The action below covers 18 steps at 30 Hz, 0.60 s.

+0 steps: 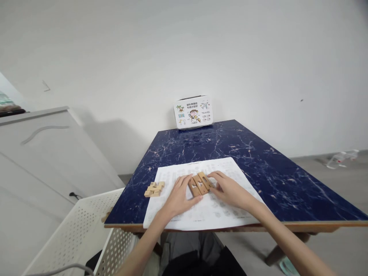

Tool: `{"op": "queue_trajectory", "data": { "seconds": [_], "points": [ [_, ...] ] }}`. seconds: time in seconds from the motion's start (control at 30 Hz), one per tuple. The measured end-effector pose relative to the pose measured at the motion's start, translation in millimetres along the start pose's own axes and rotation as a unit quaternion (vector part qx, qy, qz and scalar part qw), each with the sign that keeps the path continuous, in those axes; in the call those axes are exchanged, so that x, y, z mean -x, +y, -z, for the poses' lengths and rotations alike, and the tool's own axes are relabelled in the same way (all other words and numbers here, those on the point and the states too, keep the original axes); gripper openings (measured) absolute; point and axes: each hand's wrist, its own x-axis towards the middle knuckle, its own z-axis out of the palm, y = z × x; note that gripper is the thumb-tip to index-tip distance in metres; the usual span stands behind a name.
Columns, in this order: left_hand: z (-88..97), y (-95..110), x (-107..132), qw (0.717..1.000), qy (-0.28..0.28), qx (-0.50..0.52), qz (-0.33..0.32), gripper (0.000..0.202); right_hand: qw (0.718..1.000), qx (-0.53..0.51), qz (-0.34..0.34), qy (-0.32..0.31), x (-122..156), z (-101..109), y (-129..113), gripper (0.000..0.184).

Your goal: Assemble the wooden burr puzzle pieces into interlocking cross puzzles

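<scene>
Blocks [202, 188] on the sheet [155, 216] sit pinched by thumb and fingers of left hand [177, 196] and right hand [230, 191], apparently for alignment; the next move likely calls for even pressure.

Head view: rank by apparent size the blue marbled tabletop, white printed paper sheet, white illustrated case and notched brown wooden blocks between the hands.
1. Blue marbled tabletop
2. White printed sheet
3. White illustrated case, standing farther back
4. Brown wooden blocks
</scene>
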Motion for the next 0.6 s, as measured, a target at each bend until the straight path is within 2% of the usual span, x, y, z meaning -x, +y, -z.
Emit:
{"op": "queue_trajectory", "data": {
  "seconds": [0.1, 0.2, 0.4, 0.6],
  "points": [
    [1.0, 2, -2, 1.0, 0.0, 0.003, 0.004, 0.077, 0.998, -0.007, 0.044, -0.05, -12, 4, 3, 0.069],
    [1.5, 2, -3, 1.0, 0.0, 0.003, 0.004, 0.077, 0.991, -0.003, 0.042, -0.124, -23, 11, 5, 0.088],
    [0.2, -1, -6, 1.0, 0.001, 0.002, 0.009, 0.083, 0.976, 0.023, 0.038, -0.213, -49, 27, -4, 0.091],
    [-0.2, 0, -12, 1.0, 0.0, 0.006, -0.001, 0.082, 0.976, 0.018, 0.029, -0.213, -51, 33, -14, 0.087]
  ]
}}
